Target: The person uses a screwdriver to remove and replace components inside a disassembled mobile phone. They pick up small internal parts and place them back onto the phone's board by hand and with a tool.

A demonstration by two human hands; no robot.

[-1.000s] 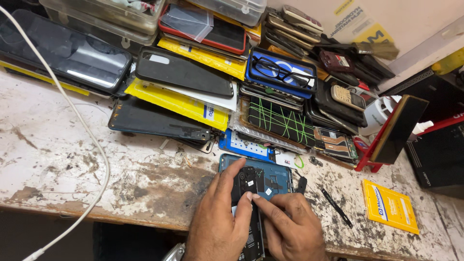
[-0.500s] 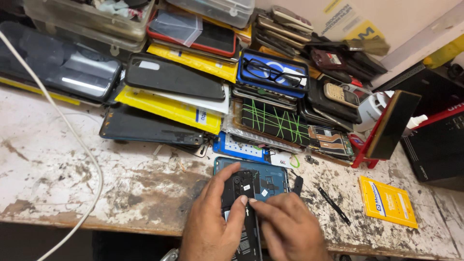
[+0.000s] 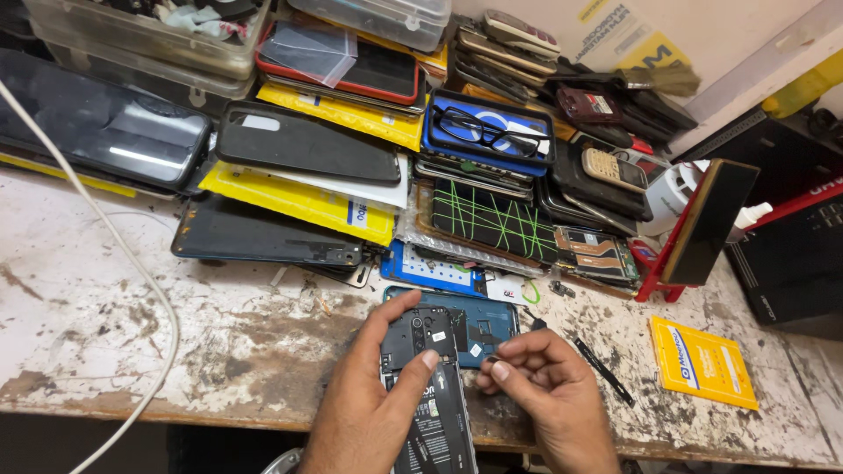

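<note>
While the left hand (image 3: 369, 412) grasps the opened phone (image 3: 428, 386) at 6 o'clock on the scarred, paint-flaked bench (image 3: 105, 351), its matte black internals lie exposed. Right hand (image 3: 549, 395), at 3 o'clock of the phone, has fingertips pinched on something too small to identify. Teal glossy back cover (image 3: 487, 320) lies beneath, at 12 o'clock.

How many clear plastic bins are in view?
2. One clear plastic bin at the top left, behind the phones; another clear plastic bin at top centre. Both are cut off by the frame; more may be hidden.
</note>
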